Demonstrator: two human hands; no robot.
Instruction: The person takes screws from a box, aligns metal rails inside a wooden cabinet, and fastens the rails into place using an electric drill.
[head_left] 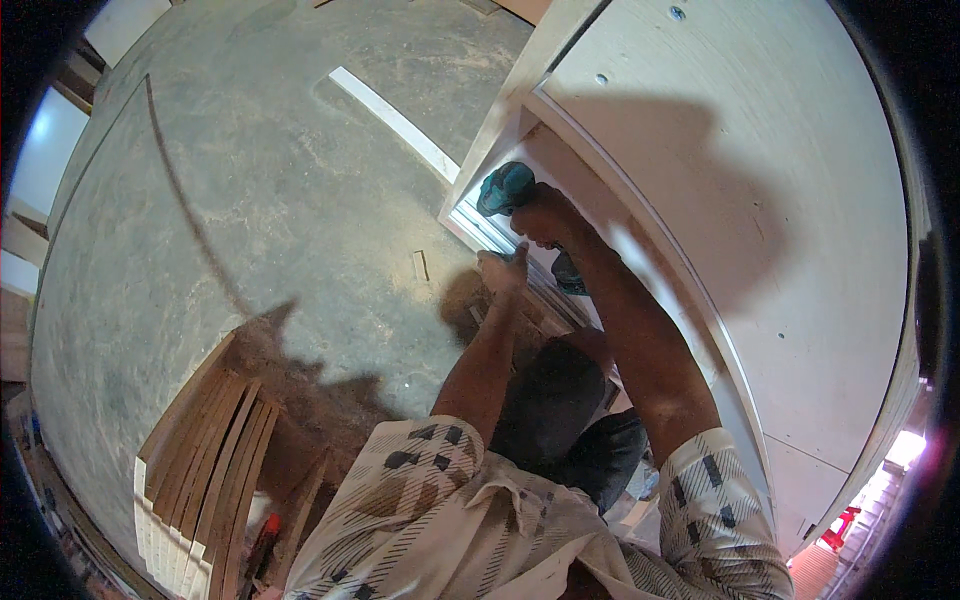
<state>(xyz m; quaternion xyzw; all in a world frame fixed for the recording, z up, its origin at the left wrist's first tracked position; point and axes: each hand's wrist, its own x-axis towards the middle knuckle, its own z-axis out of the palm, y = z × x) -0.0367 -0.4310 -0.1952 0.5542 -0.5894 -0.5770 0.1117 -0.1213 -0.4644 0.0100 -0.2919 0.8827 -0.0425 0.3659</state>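
Right hand [545, 215] clenched round teal drill [505, 188], nose aimed into lower inside corner of pale plywood cabinet [760, 200]. Left hand [500, 270] just below, fingers closed at cabinet's front edge; what it pinches too small to tell. Drill sits inside opening, close to side panel. Judgement: keep drill square to panel, press steady along its axis, left fingers clear of tip, squeeze trigger gently. Dusty floor [250, 200] and stacked wood strips [200, 450] lie left.

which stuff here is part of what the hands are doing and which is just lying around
In use:
- teal power drill, gripped by the right hand
- pale plywood cabinet
- left hand, at the cabinet's lower edge

Lying about:
- stack of wood strips
- white strip on the dusty floor
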